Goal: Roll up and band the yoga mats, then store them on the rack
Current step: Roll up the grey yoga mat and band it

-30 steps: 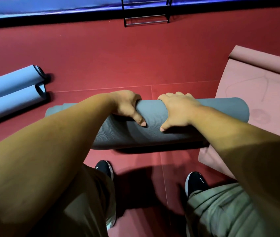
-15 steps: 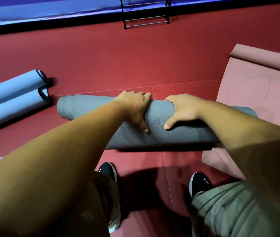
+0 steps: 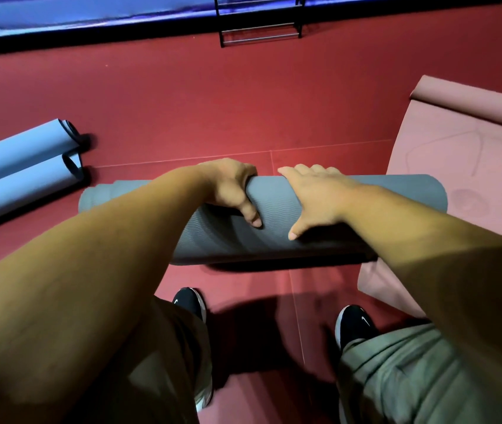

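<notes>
Both the left hand [image 3: 231, 191] and right hand [image 3: 314, 197] grip the rolled grey mat [image 3: 396, 194], above black shoes [image 3: 355, 325] bearing white swooshes.

The left hand [image 3: 231, 188] and the right hand [image 3: 314, 197] grip a grey rolled mat [image 3: 274, 234] that runs crosswise over the red floor [image 3: 243, 111] ahead of 2 black shoes [image 3: 190, 301]. They sit side by side near its middle, fingers curled over the far side and thumbs pressed on the near face. The roll's right end overlaps a pink mat [image 3: 464, 166] spread at the floor's right edge, its far end curled up. 2 blue rolled mats [image 3: 20, 166] lie touching at the left edge, and a black rack [image 3: 259, 24] stands at the far edge by a blue padded wall [image 3: 60, 13].
</notes>
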